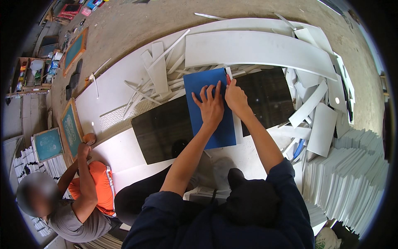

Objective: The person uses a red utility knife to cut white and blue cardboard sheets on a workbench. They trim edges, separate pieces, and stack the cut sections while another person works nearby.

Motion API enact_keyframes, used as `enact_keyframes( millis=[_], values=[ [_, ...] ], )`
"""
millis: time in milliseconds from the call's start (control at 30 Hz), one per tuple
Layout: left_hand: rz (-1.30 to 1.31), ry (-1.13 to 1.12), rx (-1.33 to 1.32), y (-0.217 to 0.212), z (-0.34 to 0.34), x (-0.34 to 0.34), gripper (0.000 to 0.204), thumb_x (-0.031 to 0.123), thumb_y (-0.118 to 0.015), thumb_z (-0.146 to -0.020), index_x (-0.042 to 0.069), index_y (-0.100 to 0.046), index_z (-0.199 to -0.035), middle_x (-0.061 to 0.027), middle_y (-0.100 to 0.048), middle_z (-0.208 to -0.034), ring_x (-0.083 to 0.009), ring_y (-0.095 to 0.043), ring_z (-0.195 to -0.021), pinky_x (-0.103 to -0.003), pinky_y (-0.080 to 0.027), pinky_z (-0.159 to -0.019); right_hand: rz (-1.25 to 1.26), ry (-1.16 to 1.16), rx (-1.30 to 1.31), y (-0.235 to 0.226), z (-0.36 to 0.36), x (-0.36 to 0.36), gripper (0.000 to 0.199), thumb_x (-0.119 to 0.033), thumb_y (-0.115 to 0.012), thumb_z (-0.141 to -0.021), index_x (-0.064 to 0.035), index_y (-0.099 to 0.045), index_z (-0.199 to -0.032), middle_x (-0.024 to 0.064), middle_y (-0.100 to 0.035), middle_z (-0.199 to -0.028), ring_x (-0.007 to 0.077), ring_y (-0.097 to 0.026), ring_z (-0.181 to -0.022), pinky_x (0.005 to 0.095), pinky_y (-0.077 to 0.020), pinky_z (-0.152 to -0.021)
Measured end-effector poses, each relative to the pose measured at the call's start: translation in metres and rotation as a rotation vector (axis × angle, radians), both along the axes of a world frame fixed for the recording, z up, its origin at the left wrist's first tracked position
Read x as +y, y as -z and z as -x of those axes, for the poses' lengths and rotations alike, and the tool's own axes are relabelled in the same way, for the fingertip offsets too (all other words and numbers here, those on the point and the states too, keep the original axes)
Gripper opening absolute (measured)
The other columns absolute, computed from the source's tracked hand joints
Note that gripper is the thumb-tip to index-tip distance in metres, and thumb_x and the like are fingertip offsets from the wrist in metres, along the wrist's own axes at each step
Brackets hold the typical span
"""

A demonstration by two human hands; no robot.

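My left hand (211,107) lies with spread fingers on a blue rectangular sheet (219,135), pressing it flat. In my right hand (237,98) is a red-handled utility knife (228,78), held at the sheet's upper right edge; its blade is too small to make out. A white strip of board (238,130) shows from under the blue sheet along its right side. Both lie across a dark, shiny board (159,130), which reappears to the right as a dark surface (269,97).
Thin white offcuts (159,68) and a long white panel (257,50) lie beyond the dark board. White sheets are stacked (344,178) at the right, near a blue object (299,148). A co-worker (78,207) sits at the left by green framed boards (47,144).
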State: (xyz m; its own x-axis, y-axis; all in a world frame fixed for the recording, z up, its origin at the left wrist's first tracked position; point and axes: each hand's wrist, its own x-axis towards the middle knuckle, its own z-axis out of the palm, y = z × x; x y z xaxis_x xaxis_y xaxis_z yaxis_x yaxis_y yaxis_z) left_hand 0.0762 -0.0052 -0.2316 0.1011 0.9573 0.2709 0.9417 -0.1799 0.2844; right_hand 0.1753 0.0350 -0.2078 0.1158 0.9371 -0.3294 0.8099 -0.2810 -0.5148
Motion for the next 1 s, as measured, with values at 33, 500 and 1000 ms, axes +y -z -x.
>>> enact_keyframes(
  millis=[33,500,1000],
  values=[
    [-0.002,-0.002,-0.003,-0.001,0.000,0.000,0.046,0.016,-0.050,-0.083,0.018,-0.041,-0.128,-0.0062,-0.039,-0.114,-0.0265,-0.033,-0.115,-0.058,-0.013,-0.099,-0.027,-0.002,-0.011,0.005,-0.001,0.000,0.025,-0.023,-0.037,-0.090,0.0007,-0.038,-0.098,0.0276,-0.059,-0.080,0.0449,-0.058,-0.078,0.0515,-0.0464,-0.069],
    [-0.083,0.026,-0.050,-0.003,-0.002,-0.001,0.046,0.013,-0.053,-0.080,0.011,-0.043,-0.126,-0.0085,-0.041,-0.116,-0.0294,-0.037,-0.111,-0.048,-0.023,-0.102,0.067,-0.058,-0.092,0.001,-0.015,-0.120,0.024,-0.019,-0.041,-0.086,-0.0017,-0.038,-0.102,0.0244,-0.060,-0.072,0.0415,-0.060,-0.068,0.0511,-0.0479,-0.062],
    [0.175,0.159,-0.022,-0.013,0.014,0.025,0.054,0.020,-0.066,-0.071,0.018,-0.043,-0.120,-0.0111,-0.035,-0.123,-0.0325,-0.027,-0.119,-0.055,-0.015,-0.101,0.214,-0.116,-0.056,-0.015,-0.029,-0.173,0.022,-0.017,-0.041,-0.085,0.0000,-0.037,-0.099,0.0258,-0.060,-0.072,0.0418,-0.061,-0.071,0.0520,-0.0477,-0.063]
  ],
)
